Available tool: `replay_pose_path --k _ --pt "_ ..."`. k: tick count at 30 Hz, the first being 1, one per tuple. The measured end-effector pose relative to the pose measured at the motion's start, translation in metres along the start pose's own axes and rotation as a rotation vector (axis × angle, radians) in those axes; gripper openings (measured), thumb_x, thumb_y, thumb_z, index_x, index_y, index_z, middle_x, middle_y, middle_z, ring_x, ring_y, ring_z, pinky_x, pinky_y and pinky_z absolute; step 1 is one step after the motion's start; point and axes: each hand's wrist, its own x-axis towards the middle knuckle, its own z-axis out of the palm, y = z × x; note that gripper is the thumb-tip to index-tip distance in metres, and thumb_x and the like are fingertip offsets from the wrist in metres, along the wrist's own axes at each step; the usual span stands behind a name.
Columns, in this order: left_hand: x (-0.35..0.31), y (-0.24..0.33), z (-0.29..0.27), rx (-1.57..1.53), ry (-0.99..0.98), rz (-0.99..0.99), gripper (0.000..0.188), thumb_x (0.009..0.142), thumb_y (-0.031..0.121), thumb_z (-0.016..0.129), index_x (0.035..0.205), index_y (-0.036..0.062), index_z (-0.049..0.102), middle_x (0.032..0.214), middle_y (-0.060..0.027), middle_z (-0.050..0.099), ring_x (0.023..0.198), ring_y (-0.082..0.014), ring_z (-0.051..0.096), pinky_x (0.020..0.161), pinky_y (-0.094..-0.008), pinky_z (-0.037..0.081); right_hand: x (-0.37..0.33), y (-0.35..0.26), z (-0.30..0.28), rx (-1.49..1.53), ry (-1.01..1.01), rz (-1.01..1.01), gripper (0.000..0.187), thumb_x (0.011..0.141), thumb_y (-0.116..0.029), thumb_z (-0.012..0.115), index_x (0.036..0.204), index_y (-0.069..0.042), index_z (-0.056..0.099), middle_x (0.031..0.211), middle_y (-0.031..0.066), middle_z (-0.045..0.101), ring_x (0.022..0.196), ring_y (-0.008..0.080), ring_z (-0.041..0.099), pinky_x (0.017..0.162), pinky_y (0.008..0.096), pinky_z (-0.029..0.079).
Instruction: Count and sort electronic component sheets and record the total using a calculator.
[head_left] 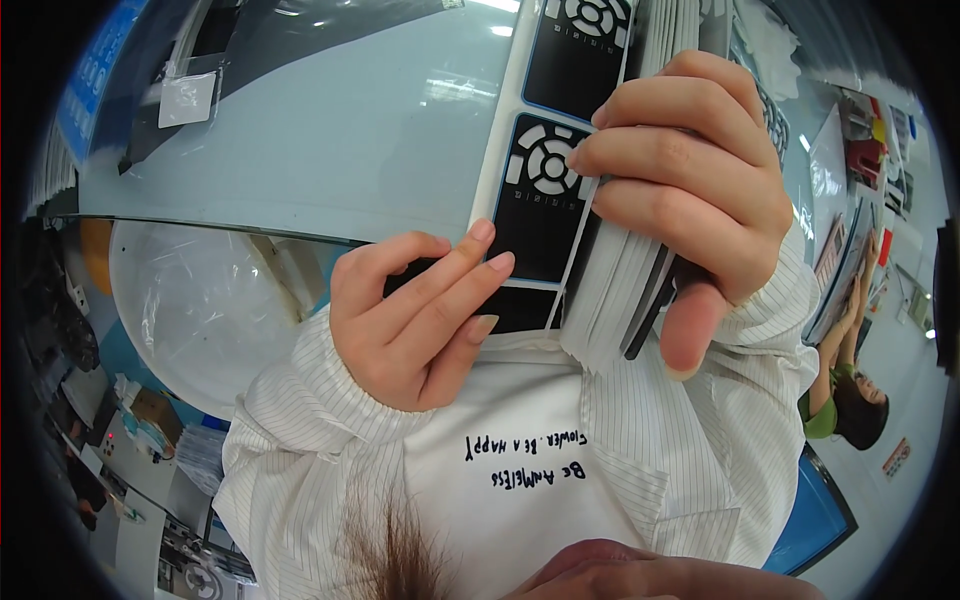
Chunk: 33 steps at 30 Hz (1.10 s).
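My right hand (690, 170) is wrapped round a thick stack of sheets (620, 270), held on edge with many pale layers showing. Its fingertips press on the front sheet, and the thumb is on the other side of the stack. The front sheet carries black button panels (540, 215) with blue outlines, ring-shaped cutouts and a white margin. Beside that sheet's left margin is my left hand (420, 320), its fingers stretched out. Two of its fingertips rest at or just over the margin. Nothing shows gripped in it.
A glass-topped table (350, 150) spreads to the left, with a small clear packet (188, 98) on it. Below its edge sits a round white plastic-covered object (190, 310). At far right a co-worker in a green top (822, 405) reaches over another bench.
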Motion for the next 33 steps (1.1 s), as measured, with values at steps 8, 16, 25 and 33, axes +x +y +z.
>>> replay_pose_path --k 8,16,25,33 --pt "0.003 0.012 0.001 -0.162 -0.053 -0.006 0.037 0.076 0.013 0.068 0.112 0.0066 0.072 0.113 -0.0019 0.072 0.096 -0.0245 0.06 0.082 -0.0329 0.043 0.0 -0.001 -0.001 -0.012 0.001 -0.005 0.086 0.088 -0.079 0.028 0.078 -0.001 0.061 0.084 0.0159 0.068 0.079 0.0322 0.062 0.076 0.0465 0.043" --pt "-0.001 0.009 0.0 -0.035 -0.017 -0.069 0.043 0.071 0.006 0.067 0.114 0.0044 0.071 0.117 -0.0043 0.072 0.093 -0.024 0.059 0.079 -0.0301 0.041 -0.001 -0.001 0.0 -0.003 -0.001 0.004 0.085 0.088 -0.079 0.028 0.077 -0.001 0.061 0.083 0.0156 0.068 0.079 0.0318 0.062 0.075 0.046 0.043" --pt "-0.008 0.011 -0.004 -0.218 -0.095 -0.215 0.047 0.078 0.003 0.062 0.125 0.0009 0.064 0.128 -0.0106 0.067 0.089 -0.023 0.05 0.075 -0.0301 0.04 -0.001 0.0 0.0 -0.006 0.002 -0.004 0.084 0.089 -0.078 0.029 0.077 -0.001 0.061 0.082 0.0155 0.067 0.079 0.0316 0.061 0.075 0.0458 0.043" --pt "-0.012 0.009 -0.006 -0.429 -0.193 -0.244 0.045 0.089 0.004 0.057 0.133 -0.0033 0.057 0.137 -0.0129 0.06 0.091 -0.0233 0.047 0.085 -0.0316 0.044 0.0 -0.002 -0.003 -0.01 -0.024 0.028 0.084 0.088 -0.078 0.031 0.077 -0.001 0.06 0.082 0.0154 0.067 0.079 0.0317 0.061 0.075 0.0456 0.043"
